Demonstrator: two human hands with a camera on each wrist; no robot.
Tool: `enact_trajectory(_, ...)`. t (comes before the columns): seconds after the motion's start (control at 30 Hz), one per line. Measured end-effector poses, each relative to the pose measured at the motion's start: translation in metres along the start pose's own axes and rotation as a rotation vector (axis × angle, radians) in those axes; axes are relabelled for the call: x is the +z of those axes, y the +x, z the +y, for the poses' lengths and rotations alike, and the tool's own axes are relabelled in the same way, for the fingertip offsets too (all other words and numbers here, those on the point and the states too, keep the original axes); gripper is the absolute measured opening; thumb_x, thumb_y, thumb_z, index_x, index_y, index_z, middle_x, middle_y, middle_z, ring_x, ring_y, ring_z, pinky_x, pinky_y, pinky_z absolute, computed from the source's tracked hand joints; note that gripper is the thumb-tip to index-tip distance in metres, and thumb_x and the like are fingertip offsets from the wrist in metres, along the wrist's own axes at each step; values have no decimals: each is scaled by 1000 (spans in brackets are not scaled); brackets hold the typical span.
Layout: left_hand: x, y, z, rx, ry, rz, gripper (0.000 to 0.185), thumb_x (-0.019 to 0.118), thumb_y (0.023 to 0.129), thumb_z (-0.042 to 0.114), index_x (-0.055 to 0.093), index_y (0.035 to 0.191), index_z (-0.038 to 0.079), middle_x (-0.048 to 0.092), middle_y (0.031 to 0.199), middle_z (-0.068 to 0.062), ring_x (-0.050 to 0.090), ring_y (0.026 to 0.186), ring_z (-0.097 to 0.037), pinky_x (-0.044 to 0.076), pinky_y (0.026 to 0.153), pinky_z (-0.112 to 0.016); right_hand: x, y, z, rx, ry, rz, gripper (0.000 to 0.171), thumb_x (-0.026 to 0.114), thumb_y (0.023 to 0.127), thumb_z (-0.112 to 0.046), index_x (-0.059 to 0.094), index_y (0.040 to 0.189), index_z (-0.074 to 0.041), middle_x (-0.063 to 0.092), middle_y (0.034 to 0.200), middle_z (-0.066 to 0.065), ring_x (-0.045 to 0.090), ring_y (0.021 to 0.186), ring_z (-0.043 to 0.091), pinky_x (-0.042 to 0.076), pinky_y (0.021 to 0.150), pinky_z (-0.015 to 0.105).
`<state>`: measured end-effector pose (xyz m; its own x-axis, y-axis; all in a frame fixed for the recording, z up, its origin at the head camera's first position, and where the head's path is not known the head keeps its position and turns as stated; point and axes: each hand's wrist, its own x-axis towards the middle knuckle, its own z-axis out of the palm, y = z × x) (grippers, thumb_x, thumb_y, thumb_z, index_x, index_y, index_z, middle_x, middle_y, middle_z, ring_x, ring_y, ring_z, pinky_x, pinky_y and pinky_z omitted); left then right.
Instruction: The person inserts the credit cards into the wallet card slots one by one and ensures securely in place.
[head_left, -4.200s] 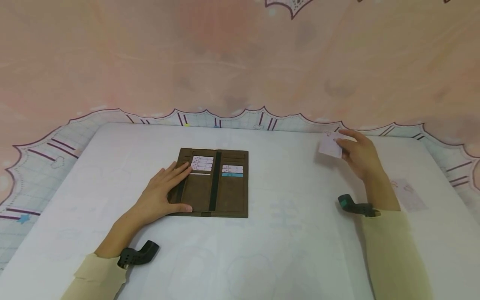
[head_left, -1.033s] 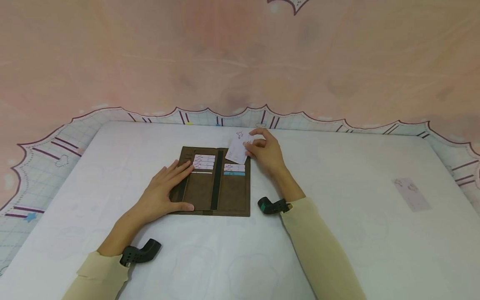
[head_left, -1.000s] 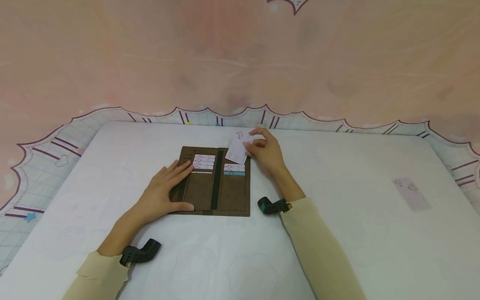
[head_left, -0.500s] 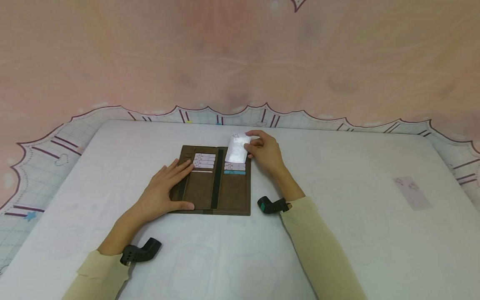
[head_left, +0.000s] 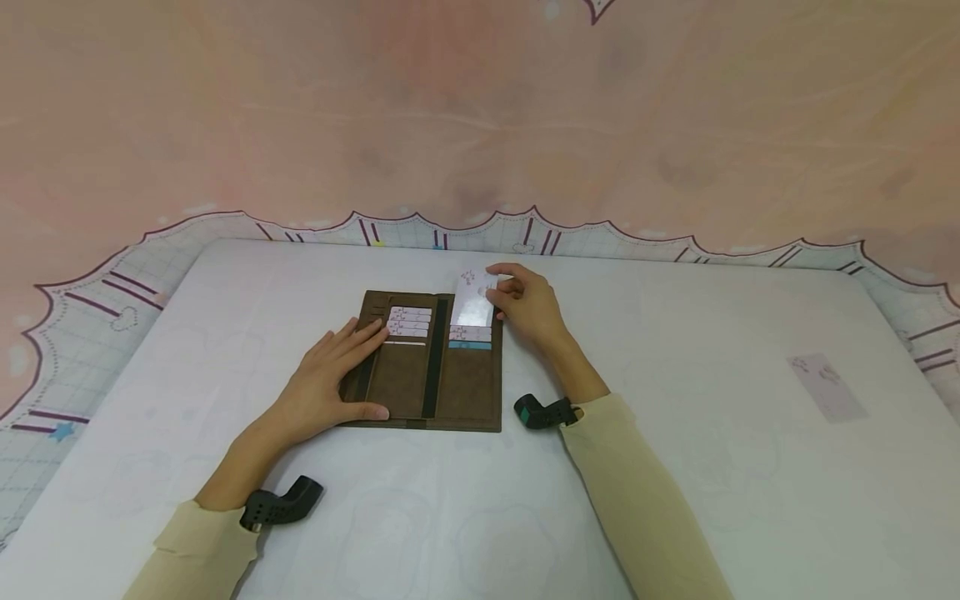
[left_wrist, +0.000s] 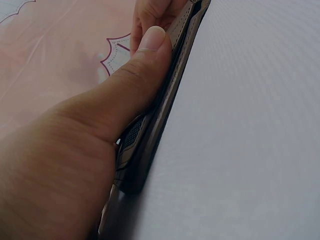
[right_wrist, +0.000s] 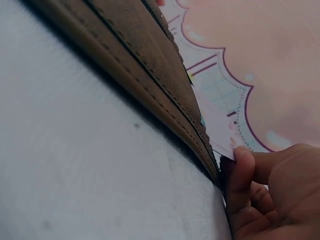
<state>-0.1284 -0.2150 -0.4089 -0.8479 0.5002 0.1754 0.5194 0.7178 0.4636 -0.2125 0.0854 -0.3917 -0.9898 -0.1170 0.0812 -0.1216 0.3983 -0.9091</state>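
Card (head_left: 474, 304) is the thing in play right now: a thin pale plastic one, sitting at the top slot on the right half of the open brown wallet (head_left: 465, 392), bottom edge at the pocket mouth as far as I can tell. I'd guess it's light, a bit slick and only slightly bendy, so pinching the far top corner feels like the sane spot, leaving the lower edge free.

That's where my right hand (head_left: 527, 310) has it, thumb and fingertips (right_wrist: 241, 165) closed narrow on the card's upper right.

My left hand (head_left: 326, 387) lies flat and relaxed on the wallet's left half, fingers straight over the card slots, thumb (left_wrist: 145, 65) along the near edge, pinning it to the white table (head_left: 675, 467).

Another card (head_left: 827, 385) lies off to the right, well apart.
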Motion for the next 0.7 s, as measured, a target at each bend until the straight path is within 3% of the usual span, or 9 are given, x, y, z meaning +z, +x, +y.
enact_trajectory(0.7, -4, 0, 4, -8, -8, -12, 100, 79, 71, 52, 32, 150, 13, 26, 156, -10, 10, 144, -33, 4, 115, -51, 0, 1, -2, -39, -76, -55, 31, 61, 94, -8, 60, 125, -11, 60, 92, 9, 59, 66, 19, 51, 63, 26)
